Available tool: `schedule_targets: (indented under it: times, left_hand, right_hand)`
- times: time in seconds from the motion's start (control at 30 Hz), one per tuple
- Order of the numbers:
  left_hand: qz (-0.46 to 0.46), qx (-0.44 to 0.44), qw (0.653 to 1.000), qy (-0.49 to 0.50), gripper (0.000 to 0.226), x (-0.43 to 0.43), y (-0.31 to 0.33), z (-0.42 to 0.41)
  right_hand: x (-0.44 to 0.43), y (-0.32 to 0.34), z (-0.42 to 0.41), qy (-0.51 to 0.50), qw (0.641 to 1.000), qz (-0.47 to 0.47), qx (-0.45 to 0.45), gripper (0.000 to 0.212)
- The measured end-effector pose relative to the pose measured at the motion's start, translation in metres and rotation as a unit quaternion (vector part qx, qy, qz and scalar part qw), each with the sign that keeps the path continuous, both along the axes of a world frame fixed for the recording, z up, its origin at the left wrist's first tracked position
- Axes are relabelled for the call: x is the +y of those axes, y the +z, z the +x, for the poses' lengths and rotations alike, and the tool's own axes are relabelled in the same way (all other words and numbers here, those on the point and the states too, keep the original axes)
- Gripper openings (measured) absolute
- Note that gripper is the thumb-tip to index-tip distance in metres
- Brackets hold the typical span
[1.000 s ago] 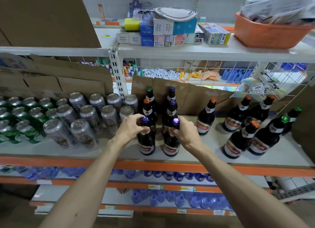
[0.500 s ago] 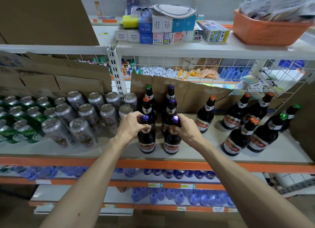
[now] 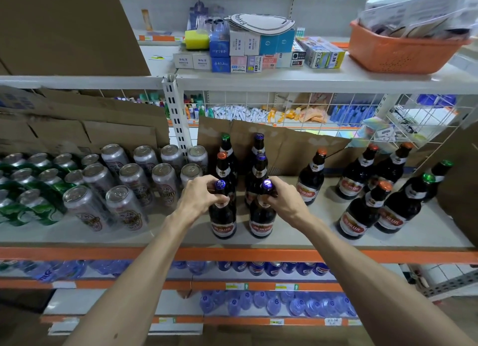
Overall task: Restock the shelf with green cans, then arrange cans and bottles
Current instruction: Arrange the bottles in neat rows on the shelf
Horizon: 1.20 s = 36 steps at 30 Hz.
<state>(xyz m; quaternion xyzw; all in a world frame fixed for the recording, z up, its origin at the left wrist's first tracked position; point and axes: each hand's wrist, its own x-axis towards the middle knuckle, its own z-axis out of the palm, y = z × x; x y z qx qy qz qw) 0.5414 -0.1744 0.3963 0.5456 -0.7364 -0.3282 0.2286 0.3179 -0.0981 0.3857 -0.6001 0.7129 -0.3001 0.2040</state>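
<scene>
Cans and bottles stand upright on shelf (image 3: 165, 233).
Green cans (image 3: 38, 188) in rows far left, silver cans (image 3: 134, 183) just right of them. Dark bottles with red labels: two columns mid-shelf. The blue-capped front two sit side by side near the edge: left bottle (image 3: 223, 216) neck gripped by left hand (image 3: 199, 194), right bottle (image 3: 261, 220) by right hand (image 3: 284, 201). Six more bottles (image 3: 362, 208) loose at right.

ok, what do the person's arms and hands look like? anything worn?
The left hand and right hand are bare: no gloves, no rings or watch visible. The left forearm and right forearm are bare down to the frame's edge; no sleeve, band or cable in view.
</scene>
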Motion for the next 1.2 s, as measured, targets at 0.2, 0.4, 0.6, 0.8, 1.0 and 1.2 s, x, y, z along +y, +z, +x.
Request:
schedule_targets:
  times: [0.2,0.4,0.6,0.8,1.0,1.2]
  left_hand:
    - [0.0,0.001,1.0,-0.013,0.032,-0.001,0.001,0.0]
    - [-0.022,0.012,1.0,-0.005,0.037,0.006,-0.001,-0.001]
    - [-0.034,0.01,0.999,0.0,0.035,0.008,-0.003,-0.001]
    - [-0.019,0.008,1.0,-0.012,0.03,0.004,-0.005,0.002]
    - [-0.019,0.006,1.0,-0.018,0.03,0.001,-0.006,0.002]
    - [-0.003,0.004,0.997,-0.071,0.055,-0.004,0.008,-0.003]
  right_hand:
    - [-0.001,-0.002,0.003,-0.02,1.0,-0.001,0.004,0.027]
    - [0.0,-0.003,0.006,-0.033,0.999,0.002,0.006,0.031]
    - [0.004,-0.003,0.009,-0.046,0.999,0.001,0.003,0.031]
    - [0.007,-0.006,0.009,-0.068,0.998,0.003,-0.006,0.032]
    - [0.007,-0.005,0.011,-0.065,0.998,0.001,-0.015,0.031]
    - [0.008,0.002,0.01,-0.061,0.997,0.019,-0.039,0.045]
